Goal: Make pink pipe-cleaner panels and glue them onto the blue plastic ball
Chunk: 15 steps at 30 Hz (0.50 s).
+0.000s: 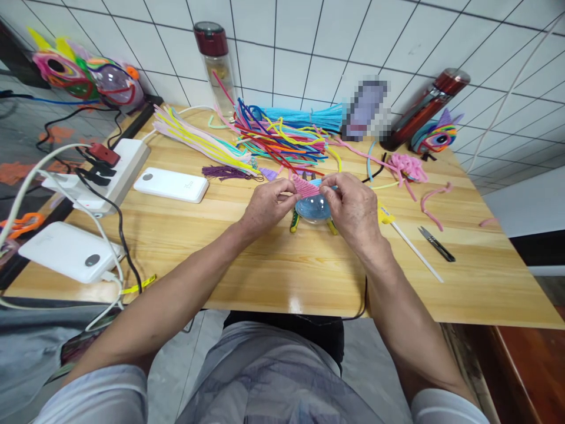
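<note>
Between my two hands is a small pink ribbed piece that looks like pipe cleaners laid side by side (306, 187). My left hand (272, 203) pinches its left end with thumb and fingertips. At its right end my right hand (351, 203) also pinches, fingers curled. Just below the piece sits a clear bluish dome (313, 209) on the table. Green-and-yellow handles of a tool (294, 221) poke out beside the dome; the rest of the tool is mostly hidden behind the dome and my hands.
A heap of coloured pipe cleaners (282, 138) lies behind my hands. Thread snips (436, 244) and a white stick (417, 251) are to the right. White power banks (171, 185) and a power strip (119, 171) with cables are left. Bottles (212, 65) stand along the tiled wall.
</note>
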Motion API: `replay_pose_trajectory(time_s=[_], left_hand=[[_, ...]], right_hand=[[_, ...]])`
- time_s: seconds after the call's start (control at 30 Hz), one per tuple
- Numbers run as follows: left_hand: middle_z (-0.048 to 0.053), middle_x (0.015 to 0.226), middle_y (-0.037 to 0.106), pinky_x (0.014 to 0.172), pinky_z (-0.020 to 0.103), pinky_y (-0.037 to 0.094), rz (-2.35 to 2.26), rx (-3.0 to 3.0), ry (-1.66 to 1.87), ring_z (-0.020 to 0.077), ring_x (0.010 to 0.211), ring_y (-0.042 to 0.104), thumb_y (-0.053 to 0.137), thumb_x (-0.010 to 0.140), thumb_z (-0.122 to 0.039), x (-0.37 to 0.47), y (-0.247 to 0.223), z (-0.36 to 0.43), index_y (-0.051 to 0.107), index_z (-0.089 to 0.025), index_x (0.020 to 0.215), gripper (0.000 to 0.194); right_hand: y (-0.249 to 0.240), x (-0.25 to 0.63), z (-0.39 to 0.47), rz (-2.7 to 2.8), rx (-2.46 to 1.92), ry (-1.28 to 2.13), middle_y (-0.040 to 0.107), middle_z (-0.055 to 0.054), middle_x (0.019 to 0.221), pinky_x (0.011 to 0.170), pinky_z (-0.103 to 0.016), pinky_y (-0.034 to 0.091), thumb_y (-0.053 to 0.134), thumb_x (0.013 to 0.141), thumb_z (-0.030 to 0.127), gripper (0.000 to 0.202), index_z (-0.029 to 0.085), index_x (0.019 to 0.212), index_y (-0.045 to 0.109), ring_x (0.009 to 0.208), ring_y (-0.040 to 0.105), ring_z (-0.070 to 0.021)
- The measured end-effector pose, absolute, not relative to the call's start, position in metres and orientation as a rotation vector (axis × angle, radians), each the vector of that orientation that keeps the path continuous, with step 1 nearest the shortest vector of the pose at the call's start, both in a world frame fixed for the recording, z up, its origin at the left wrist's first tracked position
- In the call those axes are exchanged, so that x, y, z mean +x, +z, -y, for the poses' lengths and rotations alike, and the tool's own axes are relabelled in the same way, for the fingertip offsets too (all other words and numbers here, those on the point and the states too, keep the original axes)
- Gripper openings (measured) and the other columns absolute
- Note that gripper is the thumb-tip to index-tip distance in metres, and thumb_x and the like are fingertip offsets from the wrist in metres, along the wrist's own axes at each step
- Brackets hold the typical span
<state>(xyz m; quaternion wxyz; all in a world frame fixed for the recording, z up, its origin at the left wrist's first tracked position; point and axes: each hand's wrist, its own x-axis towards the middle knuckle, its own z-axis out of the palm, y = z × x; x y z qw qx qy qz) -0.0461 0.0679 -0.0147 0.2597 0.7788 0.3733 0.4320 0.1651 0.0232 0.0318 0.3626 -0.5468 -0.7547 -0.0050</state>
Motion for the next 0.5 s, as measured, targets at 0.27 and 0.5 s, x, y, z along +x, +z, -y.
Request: replay_pose_trajectory(time_s=[0.27, 0.5], left_hand=[[0.003, 0.086, 0.078, 0.074, 0.025, 0.054, -0.965, 2.092, 1.192, 0.0153, 0.077, 0.07, 0.072, 0.095, -0.024, -0.0461, -0.0163, -0.068, 0.07, -0.019, 0.087, 0.009], [0.003, 0.088, 0.078, 0.075, 0.026, 0.056, -0.992, 2.118, 1.202, 0.0157, 0.079, 0.07, 0.072, 0.094, -0.024, -0.0455, -0.0176, -0.0678, 0.069, -0.02, 0.086, 0.01]], right_hand=[[0.0292, 0.1656, -0.0251, 1.962, -1.435, -0.055, 0.078, -0.007, 0.095, 0.079, -0.036, 0.05, 0.06, 0.103, 0.027, 0.013, 0.026, 0.092, 0.066, 0.091, 0.071, -0.0253], [0.032, 0.1655, -0.023, 1.979, -1.408, -0.024, 0.078, -0.006, 0.094, 0.077, -0.036, 0.051, 0.059, 0.103, 0.027, 0.013, 0.026, 0.093, 0.067, 0.083, 0.07, -0.0233]])
